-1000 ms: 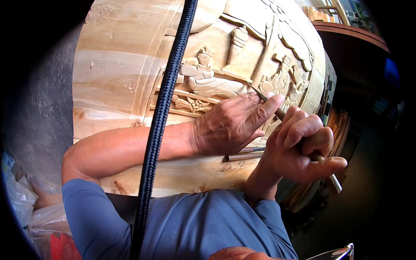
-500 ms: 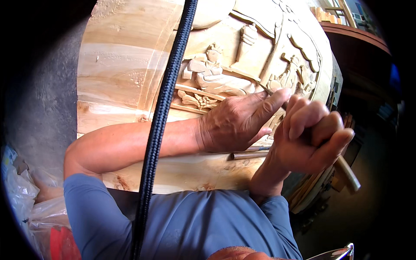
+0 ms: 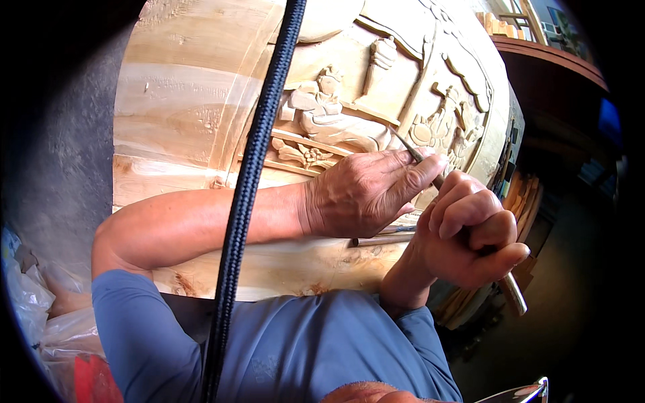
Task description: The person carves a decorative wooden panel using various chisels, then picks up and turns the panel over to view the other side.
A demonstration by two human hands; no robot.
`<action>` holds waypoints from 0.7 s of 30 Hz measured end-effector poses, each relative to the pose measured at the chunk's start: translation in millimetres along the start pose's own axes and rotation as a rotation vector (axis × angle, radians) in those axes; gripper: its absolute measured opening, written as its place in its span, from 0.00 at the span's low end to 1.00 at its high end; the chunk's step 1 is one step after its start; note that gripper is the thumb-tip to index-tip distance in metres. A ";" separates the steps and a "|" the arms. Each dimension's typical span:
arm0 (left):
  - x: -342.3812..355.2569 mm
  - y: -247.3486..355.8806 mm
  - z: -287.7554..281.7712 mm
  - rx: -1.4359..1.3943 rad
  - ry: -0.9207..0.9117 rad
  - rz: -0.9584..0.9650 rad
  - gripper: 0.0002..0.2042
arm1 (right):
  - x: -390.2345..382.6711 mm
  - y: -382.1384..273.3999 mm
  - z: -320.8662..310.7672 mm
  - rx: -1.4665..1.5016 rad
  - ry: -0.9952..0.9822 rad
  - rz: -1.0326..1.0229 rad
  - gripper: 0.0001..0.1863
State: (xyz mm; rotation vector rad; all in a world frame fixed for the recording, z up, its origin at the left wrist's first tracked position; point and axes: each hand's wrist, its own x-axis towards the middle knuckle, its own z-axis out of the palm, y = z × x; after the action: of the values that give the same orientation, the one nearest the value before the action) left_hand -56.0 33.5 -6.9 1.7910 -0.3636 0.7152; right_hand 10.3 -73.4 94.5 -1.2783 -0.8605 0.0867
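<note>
Right hand [image 3: 470,232]: fisted round carving tool [image 3: 514,295] | left hand [image 3: 363,191]: palm-down, closed on it, forearm [image 3: 195,218] crosswise

The pale carved wooden panel [image 3: 171,144] carries a round brown rod [image 3: 381,240].

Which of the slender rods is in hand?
The slim tool slanting through the right hand, tip toward the carved wood; the brown rod lies unheld between left hand and blue shirt.

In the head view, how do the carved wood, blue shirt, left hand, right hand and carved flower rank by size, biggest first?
1. Carved wood
2. Blue shirt
3. Left hand and right hand: too alike to rank
4. Carved flower
</note>
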 end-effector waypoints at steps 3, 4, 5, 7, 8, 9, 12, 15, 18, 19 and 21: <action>1.2 1.2 -0.8 0.024 0.023 0.002 0.42 | 0.6 0.8 -0.2 0.009 0.001 -0.001 0.33; 1.0 1.7 -1.7 0.039 0.030 0.005 0.42 | 0.6 0.9 -0.3 0.018 0.001 0.001 0.33; 0.8 1.6 -2.9 0.048 0.022 0.003 0.41 | 0.8 0.8 1.2 0.027 0.022 0.015 0.33; 0.4 1.0 -5.0 0.065 0.005 0.002 0.39 | 1.3 -0.1 5.9 0.044 0.065 0.042 0.33; 0.1 0.9 -4.6 0.073 0.010 0.012 0.39 | 0.7 -1.5 5.5 0.054 0.084 0.039 0.33; -0.6 1.0 -3.7 0.081 0.015 0.021 0.38 | -0.4 -3.6 4.3 0.064 0.103 0.036 0.33; 0.7 2.4 -6.1 0.044 0.010 -0.009 0.37 | 1.9 -6.6 0.0 0.049 0.036 -0.006 0.34; 0.0 -0.4 -5.1 0.018 0.024 -0.041 0.38 | 6.5 -18.5 -2.9 0.026 0.025 -0.053 0.35; 2.5 2.5 -7.2 -0.003 0.015 -0.071 0.39 | 11.8 -35.7 -12.9 -0.029 0.030 -0.091 0.35; 3.0 3.7 -8.4 -0.009 0.006 -0.084 0.40 | 11.8 -34.9 -12.7 -0.045 0.045 -0.106 0.35; 3.5 4.1 -5.7 -0.011 0.045 -0.060 0.40 | 12.1 -31.4 -12.6 -0.081 0.075 -0.134 0.35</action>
State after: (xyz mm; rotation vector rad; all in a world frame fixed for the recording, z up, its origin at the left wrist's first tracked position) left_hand -57.3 37.8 -0.4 1.7652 -0.2826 0.7088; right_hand 13.9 -87.6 127.3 -1.2880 -0.8901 -0.1030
